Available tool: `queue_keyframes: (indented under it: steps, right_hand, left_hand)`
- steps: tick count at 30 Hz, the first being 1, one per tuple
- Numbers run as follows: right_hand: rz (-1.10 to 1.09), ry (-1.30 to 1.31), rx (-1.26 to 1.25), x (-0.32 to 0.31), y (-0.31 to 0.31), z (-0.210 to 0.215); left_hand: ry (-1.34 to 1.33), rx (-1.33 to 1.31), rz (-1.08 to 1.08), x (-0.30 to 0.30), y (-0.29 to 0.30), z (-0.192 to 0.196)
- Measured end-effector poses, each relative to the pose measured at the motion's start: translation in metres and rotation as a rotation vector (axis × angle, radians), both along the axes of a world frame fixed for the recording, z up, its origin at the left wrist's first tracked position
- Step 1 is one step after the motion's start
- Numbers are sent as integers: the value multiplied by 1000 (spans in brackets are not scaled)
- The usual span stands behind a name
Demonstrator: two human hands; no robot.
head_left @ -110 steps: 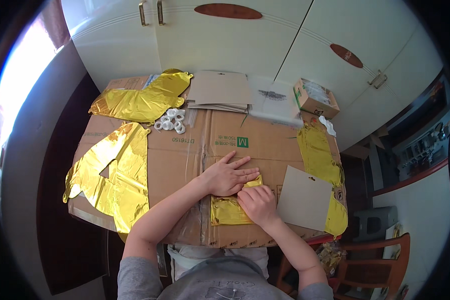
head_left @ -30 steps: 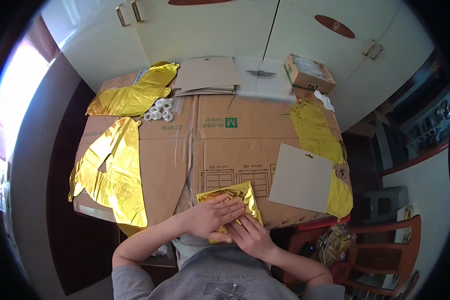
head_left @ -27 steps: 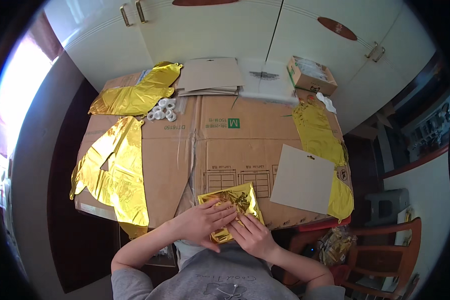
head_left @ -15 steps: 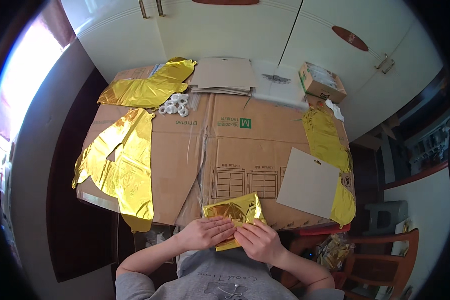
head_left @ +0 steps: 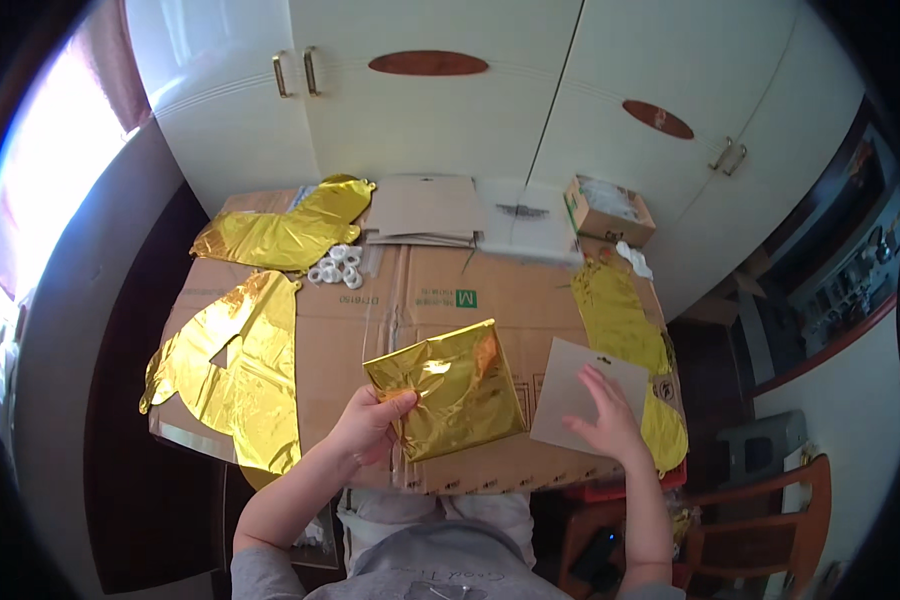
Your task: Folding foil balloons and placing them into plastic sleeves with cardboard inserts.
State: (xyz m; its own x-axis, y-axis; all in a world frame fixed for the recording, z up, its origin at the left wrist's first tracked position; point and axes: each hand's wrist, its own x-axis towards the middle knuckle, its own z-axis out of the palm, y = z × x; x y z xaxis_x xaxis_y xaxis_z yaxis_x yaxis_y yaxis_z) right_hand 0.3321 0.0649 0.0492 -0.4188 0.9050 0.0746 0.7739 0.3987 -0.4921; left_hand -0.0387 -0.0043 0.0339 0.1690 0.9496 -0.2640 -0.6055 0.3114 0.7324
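we count one folded foil packet [head_left: 455,395], one loose grey card [head_left: 558,392], two foil pieces [head_left: 260,400] well left of the card. our left hand [head_left: 372,422] pinches the packet's left edge; right edge just beside the card. right hand [head_left: 610,422] over card, fingers spread, contact unclear. bare cardboard [head_left: 515,300] beyond card: open room.

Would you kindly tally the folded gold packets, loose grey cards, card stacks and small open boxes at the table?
Folded gold packet, in the left hand: 1
Loose grey card: 1
Card stack: 1
Small open box: 1
Total: 4
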Motion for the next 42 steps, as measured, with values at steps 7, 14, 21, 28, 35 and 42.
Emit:
queue_keyframes:
  steps: [7, 14, 21, 28, 35, 42]
  right_hand:
    - [53, -387, 107, -4, -34, -50]
    - [-119, -545, 105, -125, -77, -34]
    - [222, -319, -68, -100, -38, 10]
    - [283, -390, 186, -70, -71, -43]
    - [47, 138, 42, -112, -102, -68]
    - [139, 219, 63, -102, -89, -61]
  left_hand:
    - [-65, -136, 112, -4, 1, -8]
    - [-131, -209, 374, 19, -12, -16]
    - [-206, -215, 601, 35, -54, -30]
    - [-294, -306, 637, 71, -84, -25]
    - [-299, -400, 636, 95, -94, -26]
    - [-407, -399, 632, 125, -88, -28]
